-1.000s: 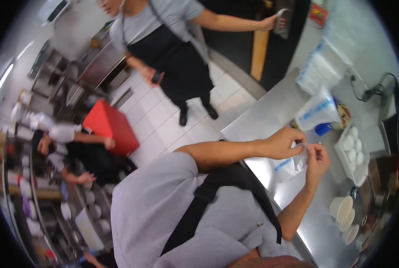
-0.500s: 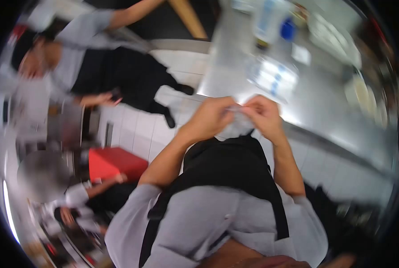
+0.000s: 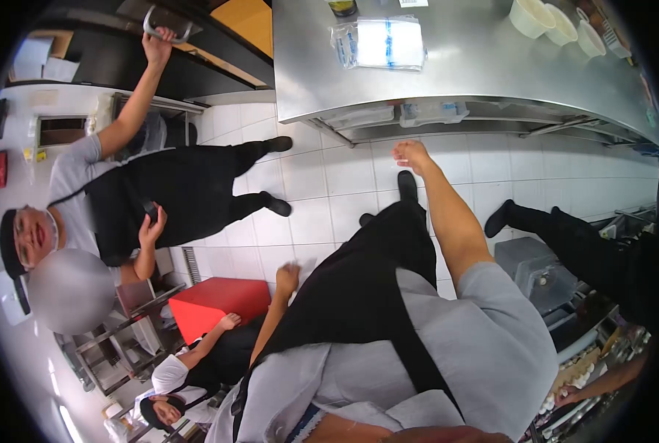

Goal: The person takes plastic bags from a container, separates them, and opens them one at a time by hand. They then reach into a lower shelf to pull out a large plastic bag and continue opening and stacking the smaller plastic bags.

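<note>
My right hand [image 3: 412, 156] hangs over the tiled floor just below the edge of the steel table [image 3: 484, 74], empty, with its fingers loosely bent and apart. Lower and to the left, beside my black apron [image 3: 366, 277], is my left hand [image 3: 288, 277]; it looks curled and is slightly blurred, so its fingers do not show clearly. Neither hand touches the table. On the tabletop lies a clear plastic pack with white and blue contents [image 3: 388, 43].
Pale bowls [image 3: 532, 18] stand at the table's right. To the left, a person in a black apron [image 3: 163, 196] holds a handle. A red box [image 3: 218, 301] and a second person [image 3: 189, 369] are lower left. Another person's dark legs [image 3: 588, 236] and a grey bin [image 3: 536, 273] are right.
My hands have come apart from the crumpled translucent item they were pinching and dropped away from the table. My body has turned, and the view has shifted. The translucent item no longer shows.
</note>
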Demonstrator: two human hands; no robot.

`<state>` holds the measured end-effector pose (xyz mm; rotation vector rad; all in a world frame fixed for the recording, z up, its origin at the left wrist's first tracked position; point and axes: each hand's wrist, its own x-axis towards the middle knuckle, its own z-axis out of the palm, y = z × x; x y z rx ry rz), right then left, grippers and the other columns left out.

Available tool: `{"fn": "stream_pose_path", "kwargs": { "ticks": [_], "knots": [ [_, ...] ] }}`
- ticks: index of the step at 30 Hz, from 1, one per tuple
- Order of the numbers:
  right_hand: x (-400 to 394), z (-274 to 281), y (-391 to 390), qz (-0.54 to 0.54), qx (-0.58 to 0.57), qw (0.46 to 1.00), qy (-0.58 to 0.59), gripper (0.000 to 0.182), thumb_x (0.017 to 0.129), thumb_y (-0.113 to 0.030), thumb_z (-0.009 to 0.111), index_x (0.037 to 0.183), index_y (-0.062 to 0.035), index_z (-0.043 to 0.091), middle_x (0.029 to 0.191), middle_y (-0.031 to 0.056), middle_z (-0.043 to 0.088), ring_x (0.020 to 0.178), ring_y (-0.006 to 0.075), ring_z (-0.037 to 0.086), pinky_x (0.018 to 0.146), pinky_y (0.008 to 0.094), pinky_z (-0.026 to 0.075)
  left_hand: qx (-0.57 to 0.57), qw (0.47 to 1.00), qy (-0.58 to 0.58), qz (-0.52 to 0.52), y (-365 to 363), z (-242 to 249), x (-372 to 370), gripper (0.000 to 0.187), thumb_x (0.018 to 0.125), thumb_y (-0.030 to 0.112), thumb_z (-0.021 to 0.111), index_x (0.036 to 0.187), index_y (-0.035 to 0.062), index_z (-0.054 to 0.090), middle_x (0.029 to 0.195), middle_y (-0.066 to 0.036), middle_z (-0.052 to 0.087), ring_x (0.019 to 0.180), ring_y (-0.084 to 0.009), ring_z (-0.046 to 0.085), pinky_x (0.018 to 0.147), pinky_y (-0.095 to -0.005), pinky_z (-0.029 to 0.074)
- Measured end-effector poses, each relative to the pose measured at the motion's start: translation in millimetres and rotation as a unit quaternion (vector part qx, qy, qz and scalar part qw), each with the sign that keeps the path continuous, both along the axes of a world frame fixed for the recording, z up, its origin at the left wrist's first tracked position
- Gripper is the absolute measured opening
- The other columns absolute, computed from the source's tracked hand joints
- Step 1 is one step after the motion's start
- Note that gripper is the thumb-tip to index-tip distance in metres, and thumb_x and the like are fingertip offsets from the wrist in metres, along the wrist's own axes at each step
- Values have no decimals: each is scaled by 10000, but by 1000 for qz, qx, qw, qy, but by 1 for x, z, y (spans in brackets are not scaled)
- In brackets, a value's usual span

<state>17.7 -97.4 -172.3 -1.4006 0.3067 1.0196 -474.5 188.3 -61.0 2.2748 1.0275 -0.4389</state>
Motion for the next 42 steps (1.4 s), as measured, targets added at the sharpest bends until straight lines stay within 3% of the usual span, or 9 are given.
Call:
{"fn": "stream_pose_path", "kwargs": {
  "ticks": [2,4,8,16,27,30,36,38,42],
  "knots": [
    [17,-18,26,-36,38,998,24,318,982,-159,606,1287,-73,597,1110,91,696,1016,230,656,880,435,550,207,926,10,-315,37,-73,-133,363,925,322,618,803,-18,658,770,-267,667,747,-456,659,679,-546,503],
    [30,-43,61,-75,70,993,51,397,981,-155,605,1366,-78,551,1219,106,666,1121,255,627,949,474,526,68,987,128,-68,30,-6,-161,358,927,320,621,812,-17,660,762,-262,663,734,-442,656,672,-534,500],
    [52,-60,126,-144,132,975,103,524,972,-156,620,1472,-108,470,1350,112,598,1221,272,575,1019,517,490,30,984,157,81,11,66,-151,348,933,315,628,829,-16,664,747,-252,656,708,-414,649,657,-511,493],
    [70,-56,168,-224,166,952,127,440,1006,-231,574,1431,-128,524,1444,45,544,1294,277,505,1074,571,426,-15,992,102,76,-37,67,-84,330,944,304,641,864,-14,671,717,-233,642,657,-358,637,628,-465,479],
    [10,-22,65,-234,87,964,95,462,983,-138,589,1433,-70,508,1301,103,618,1158,271,621,940,448,522,-121,990,58,51,-32,14,18,303,969,292,627,943,4,716,732,-175,674,680,-282,655,674,-416,508],
    [-30,-20,8,-198,36,972,121,488,971,-141,622,1444,-105,507,1248,100,649,1135,252,626,893,418,526,-122,992,26,4,-34,-9,28,288,970,281,634,922,8,709,739,-189,675,670,-298,657,665,-421,508],
    [-125,68,-46,278,85,952,-95,725,831,-281,836,1457,-106,515,1303,83,649,1219,260,594,897,398,530,-234,965,-83,-78,-108,-21,124,202,997,181,629,1022,12,736,734,-101,685,669,-173,638,646,-334,507],
    [-175,42,-47,327,107,877,-335,682,781,-287,872,1373,-84,600,1237,110,686,1189,251,622,906,382,529,-283,952,-87,-75,-134,-19,165,185,1010,161,617,1043,20,732,817,-61,709,749,-137,638,718,-301,514],
    [-193,19,-74,262,3,942,-209,267,846,-245,799,961,-20,714,856,152,718,822,250,690,759,386,530,-307,946,-88,-50,-181,-65,218,187,1026,170,622,1053,6,709,913,-27,715,849,-94,633,786,-266,512]
  ]
}}
